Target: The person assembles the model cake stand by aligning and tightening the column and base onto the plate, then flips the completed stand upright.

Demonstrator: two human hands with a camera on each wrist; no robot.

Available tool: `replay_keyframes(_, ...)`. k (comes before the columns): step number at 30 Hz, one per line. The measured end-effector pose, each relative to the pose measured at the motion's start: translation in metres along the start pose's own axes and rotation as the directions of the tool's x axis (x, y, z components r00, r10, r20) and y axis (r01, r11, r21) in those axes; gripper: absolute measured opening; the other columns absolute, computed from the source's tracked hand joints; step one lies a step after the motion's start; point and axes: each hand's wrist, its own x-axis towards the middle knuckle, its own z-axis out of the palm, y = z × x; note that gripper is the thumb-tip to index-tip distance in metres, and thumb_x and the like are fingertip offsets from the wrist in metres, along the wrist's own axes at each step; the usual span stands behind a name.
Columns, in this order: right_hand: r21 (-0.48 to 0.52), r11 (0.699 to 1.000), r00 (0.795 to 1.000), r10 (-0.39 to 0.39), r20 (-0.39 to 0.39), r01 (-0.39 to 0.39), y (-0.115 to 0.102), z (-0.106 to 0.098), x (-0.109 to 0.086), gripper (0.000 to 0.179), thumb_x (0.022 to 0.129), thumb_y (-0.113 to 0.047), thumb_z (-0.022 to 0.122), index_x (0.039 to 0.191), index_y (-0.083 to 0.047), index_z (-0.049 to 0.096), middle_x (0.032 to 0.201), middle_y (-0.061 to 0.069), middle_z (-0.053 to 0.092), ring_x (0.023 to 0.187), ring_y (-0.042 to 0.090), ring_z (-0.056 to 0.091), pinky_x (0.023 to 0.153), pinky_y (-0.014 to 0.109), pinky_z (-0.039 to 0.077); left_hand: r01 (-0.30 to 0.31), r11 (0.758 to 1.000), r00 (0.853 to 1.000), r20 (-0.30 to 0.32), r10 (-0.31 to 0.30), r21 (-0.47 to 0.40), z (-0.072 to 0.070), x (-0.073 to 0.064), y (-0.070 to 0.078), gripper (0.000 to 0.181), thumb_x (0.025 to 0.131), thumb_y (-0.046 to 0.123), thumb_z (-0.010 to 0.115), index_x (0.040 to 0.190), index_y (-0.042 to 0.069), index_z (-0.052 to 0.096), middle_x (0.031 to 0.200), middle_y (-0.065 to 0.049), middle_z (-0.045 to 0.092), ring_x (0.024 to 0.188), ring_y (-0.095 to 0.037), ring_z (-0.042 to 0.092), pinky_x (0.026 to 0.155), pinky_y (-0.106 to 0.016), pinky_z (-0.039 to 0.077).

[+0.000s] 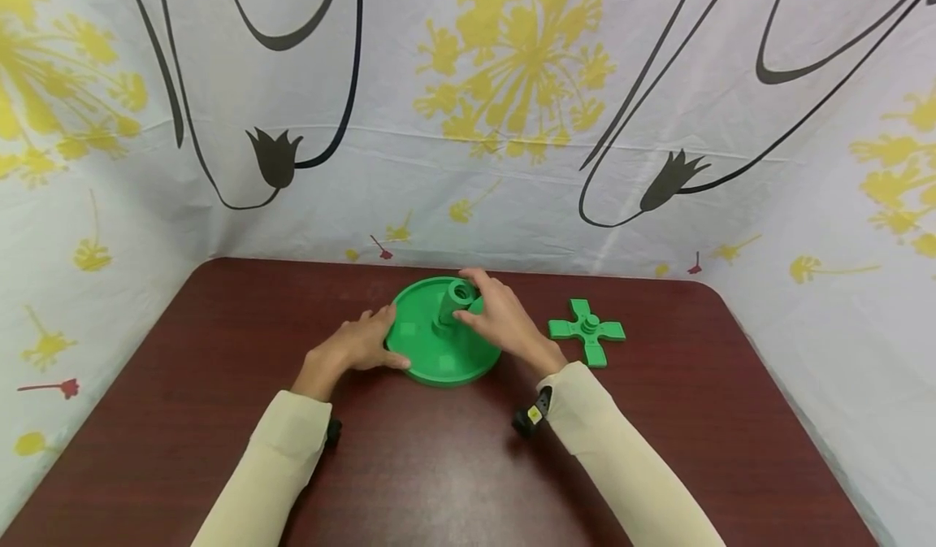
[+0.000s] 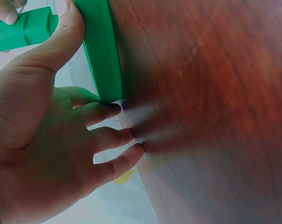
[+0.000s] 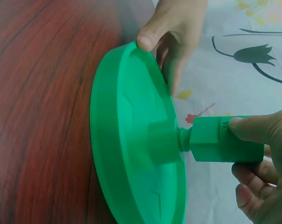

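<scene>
The dark tabletop point(image 1: 439, 482) lies under the green round base point(image 3: 106, 126), your landmark. At its left edge, your left hand point(image 1: 363, 342) rests with thumb on the rim and fingers spread. Your right hand point(image 1: 504, 315) is above its middle, pinching the hexagonal post point(image 3: 215, 142) between thumb and fingers. The cross-shaped piece point(image 1: 589, 327) lies flat on the tabletop to the right of the base, well apart from it. Smallest is the narrow neck point(image 3: 184, 139) between the post and the base's raised middle.

You seem to be screwing the post in or out; I can't tell which way. Keep it square to the base, turn on its flats, and regrip in short strokes. Let your left hand press the rim down so the base can't spin; tilting would likely bind the neck.
</scene>
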Motion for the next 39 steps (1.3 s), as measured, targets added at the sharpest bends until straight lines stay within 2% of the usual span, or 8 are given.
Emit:
replay_keyframes(7,-0.03,1.0,1.0,0.008,0.001,-0.008,-0.006,0.006,0.005,0.061,0.091,-0.021,0.075,0.144,-0.01,0.046,0.131,0.012,0.061,0.113,0.029,0.057,0.091,0.046,0.05,0.008,1.0,1.0,0.014,-0.008,-0.007,-0.003,0.002,-0.001,0.105,0.088,0.048,0.072,0.159,0.003,0.011,0.163,-0.021,0.018,0.149,-0.047,0.015,0.116,-0.066,0.019)
replay_keyframes(13,-0.054,0.998,0.999,0.043,-0.012,-0.044,-0.009,0.011,0.006,0.062,0.09,-0.027,0.075,0.143,-0.009,0.049,0.133,0.01,0.06,0.116,0.028,0.058,0.092,0.045,0.051,0.024,0.999,0.999,0.024,-0.023,-0.028,-0.004,0.001,0.001,0.104,0.088,0.047,0.073,0.16,0.005,0.01,0.164,-0.02,0.017,0.149,-0.047,0.013,0.116,-0.065,0.02)
replay_keyframes(18,-0.099,0.993,0.997,0.052,-0.053,-0.057,-0.012,0.015,0.006,0.063,0.088,-0.033,0.077,0.139,-0.007,0.052,0.132,0.01,0.061,0.117,0.026,0.059,0.093,0.044,0.052,0.021,0.999,0.999,0.028,-0.021,-0.026,-0.004,0.002,0.002,0.104,0.089,0.047,0.072,0.16,0.005,0.009,0.164,-0.019,0.016,0.15,-0.046,0.012,0.116,-0.065,0.019)
replay_keyframes(25,-0.174,0.977,0.99,0.105,-0.089,-0.119,-0.013,0.02,0.007,0.055,0.087,-0.046,0.075,0.125,-0.01,0.059,0.116,0.006,0.062,0.101,0.02,0.062,0.079,0.038,0.056,0.012,1.0,1.0,0.027,-0.012,-0.014,-0.004,0.002,0.002,0.104,0.088,0.046,0.073,0.16,0.004,0.01,0.164,-0.021,0.017,0.149,-0.048,0.014,0.116,-0.066,0.018)
replay_keyframes(27,-0.16,0.979,0.991,0.113,-0.076,-0.125,-0.013,0.021,0.008,0.056,0.087,-0.047,0.074,0.126,-0.01,0.057,0.118,0.006,0.061,0.102,0.02,0.061,0.079,0.038,0.055,0.014,1.0,1.0,0.027,-0.014,-0.01,-0.005,0.002,0.002,0.104,0.088,0.046,0.073,0.16,0.004,0.01,0.163,-0.021,0.018,0.149,-0.048,0.014,0.116,-0.066,0.019)
replay_keyframes(30,-0.081,0.991,0.994,0.103,-0.031,-0.105,-0.011,0.02,0.009,0.062,0.09,-0.042,0.073,0.137,-0.009,0.05,0.13,0.008,0.058,0.111,0.022,0.06,0.087,0.04,0.054,0.019,1.0,0.999,0.029,-0.018,-0.011,-0.005,0.002,0.002,0.104,0.088,0.046,0.073,0.16,0.004,0.01,0.163,-0.021,0.018,0.149,-0.048,0.014,0.116,-0.066,0.019)
replay_keyframes(35,0.094,0.995,0.998,0.016,0.055,-0.021,-0.008,0.015,0.009,0.066,0.092,-0.018,0.072,0.148,-0.008,0.038,0.147,0.013,0.048,0.13,0.028,0.052,0.103,0.046,0.047,0.022,1.0,0.999,0.036,-0.021,-0.014,-0.005,0.002,0.002,0.104,0.089,0.046,0.073,0.16,0.004,0.009,0.164,-0.021,0.017,0.149,-0.048,0.014,0.116,-0.066,0.019)
replay_keyframes(39,0.136,0.991,0.997,-0.032,0.075,0.021,-0.005,0.012,0.008,0.065,0.093,-0.006,0.068,0.15,-0.008,0.036,0.15,0.014,0.045,0.134,0.03,0.049,0.103,0.048,0.046,0.022,1.0,0.999,0.038,-0.022,-0.003,-0.005,0.003,0.003,0.104,0.089,0.046,0.072,0.159,0.003,0.009,0.164,-0.021,0.018,0.149,-0.048,0.015,0.116,-0.065,0.019)
